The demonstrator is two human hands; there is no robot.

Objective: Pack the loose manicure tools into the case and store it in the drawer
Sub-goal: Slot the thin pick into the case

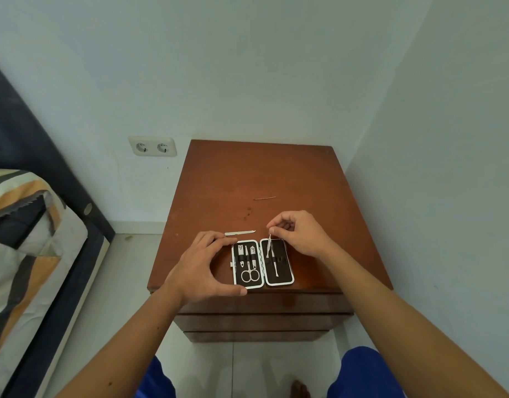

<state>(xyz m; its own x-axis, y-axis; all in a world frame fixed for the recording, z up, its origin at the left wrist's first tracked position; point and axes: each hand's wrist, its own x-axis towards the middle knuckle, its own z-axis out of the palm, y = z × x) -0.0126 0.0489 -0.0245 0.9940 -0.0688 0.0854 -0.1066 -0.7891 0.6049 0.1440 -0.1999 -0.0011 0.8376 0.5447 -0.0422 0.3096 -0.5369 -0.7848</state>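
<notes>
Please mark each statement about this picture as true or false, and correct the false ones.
1. The case lies open on the nightstand. True.
2. The right hand pinches a thin tool over the case's right half. True.
3. The scissors lie loose on the wood. False: they sit in the case's left half.
4. The left hand holds the nail file. False: the file lies on the wood beyond the case; the left hand steadies the case's left edge.
5. A drawer stands open. False: all look closed.
</notes>
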